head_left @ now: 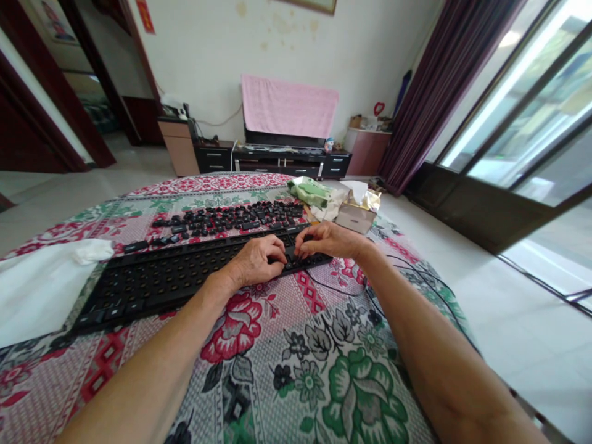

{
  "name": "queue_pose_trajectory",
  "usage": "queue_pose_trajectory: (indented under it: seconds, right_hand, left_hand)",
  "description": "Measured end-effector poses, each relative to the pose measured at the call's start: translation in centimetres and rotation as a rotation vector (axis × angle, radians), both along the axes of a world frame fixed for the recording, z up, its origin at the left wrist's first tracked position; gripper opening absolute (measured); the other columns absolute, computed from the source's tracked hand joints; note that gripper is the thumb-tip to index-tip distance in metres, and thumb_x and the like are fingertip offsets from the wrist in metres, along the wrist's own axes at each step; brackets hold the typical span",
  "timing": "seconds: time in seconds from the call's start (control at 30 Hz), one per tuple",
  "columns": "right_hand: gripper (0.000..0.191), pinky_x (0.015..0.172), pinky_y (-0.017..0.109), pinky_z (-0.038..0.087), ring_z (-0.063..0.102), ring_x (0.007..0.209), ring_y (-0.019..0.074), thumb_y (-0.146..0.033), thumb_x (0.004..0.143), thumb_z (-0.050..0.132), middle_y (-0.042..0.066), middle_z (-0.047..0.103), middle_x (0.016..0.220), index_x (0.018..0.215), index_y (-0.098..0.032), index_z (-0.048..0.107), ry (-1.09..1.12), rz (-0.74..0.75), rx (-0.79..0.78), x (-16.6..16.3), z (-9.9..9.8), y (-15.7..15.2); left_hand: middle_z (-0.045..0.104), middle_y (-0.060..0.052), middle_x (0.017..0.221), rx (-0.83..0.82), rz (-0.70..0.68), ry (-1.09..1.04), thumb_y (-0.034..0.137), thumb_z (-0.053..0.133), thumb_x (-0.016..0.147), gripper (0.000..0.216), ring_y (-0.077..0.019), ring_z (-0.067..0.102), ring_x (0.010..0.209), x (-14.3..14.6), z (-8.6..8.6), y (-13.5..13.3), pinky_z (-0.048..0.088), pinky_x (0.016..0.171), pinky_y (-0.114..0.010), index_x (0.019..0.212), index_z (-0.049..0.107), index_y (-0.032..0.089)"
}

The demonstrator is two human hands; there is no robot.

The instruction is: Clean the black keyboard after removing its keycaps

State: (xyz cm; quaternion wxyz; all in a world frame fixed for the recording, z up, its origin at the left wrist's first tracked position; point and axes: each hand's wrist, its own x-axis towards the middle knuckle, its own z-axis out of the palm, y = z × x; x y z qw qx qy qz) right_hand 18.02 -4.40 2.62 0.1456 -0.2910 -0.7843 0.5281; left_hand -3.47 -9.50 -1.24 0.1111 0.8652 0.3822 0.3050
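Note:
A black keyboard (152, 280) lies across a table covered by a flowered cloth (296, 364); most of its keycaps are off, showing bare switch holes. Several loose black keycaps (231, 217) lie in rows behind it. My left hand (256, 262) rests on the keyboard's right part with fingers curled down onto it. My right hand (328, 242) is at the keyboard's right end, fingers bent and pinched together against the keys. The fingertips of both hands almost meet. What they pinch is too small to make out.
A white tissue sheet (34, 290) with a crumpled wad (92, 250) lies at the left. A tissue box (356, 213) and a green cloth (312, 191) sit behind the right hand. A black cable (365, 290) trails right. A TV stand stands beyond the table.

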Motion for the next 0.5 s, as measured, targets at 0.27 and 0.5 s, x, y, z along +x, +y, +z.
queue_pose_trajectory:
  seconds: [0.27, 0.5]
  right_hand:
    - [0.02, 0.078, 0.031, 0.049, 0.06, 0.073, 0.012, -0.037, 0.074, 0.065, 0.0, 0.066, 0.08, 0.082, -0.018, 0.062, 0.061, -0.056, -0.04, -0.07, -0.22, -0.46]
    - [0.018, 0.073, 0.027, 0.048, 0.059, 0.073, 0.0104, -0.034, 0.077, 0.062, -0.001, 0.066, 0.08, 0.086, -0.018, 0.063, 0.003, -0.003, 0.088, -0.13, 0.22, -0.46]
  left_hand:
    - [0.061, -0.001, 0.091, -0.052, -0.006, 0.005, 0.021, 0.065, 0.066, 0.009, -0.0121, 0.059, 0.077, -0.09, 0.16, -0.17, 0.047, 0.076, -0.028, 0.074, 0.07, 0.019]
    - [0.06, -0.002, 0.091, -0.068, -0.001, 0.019, 0.023, 0.065, 0.067, 0.01, -0.0124, 0.058, 0.077, -0.14, 0.2, -0.08, 0.047, 0.075, -0.028, 0.075, 0.069, 0.018]
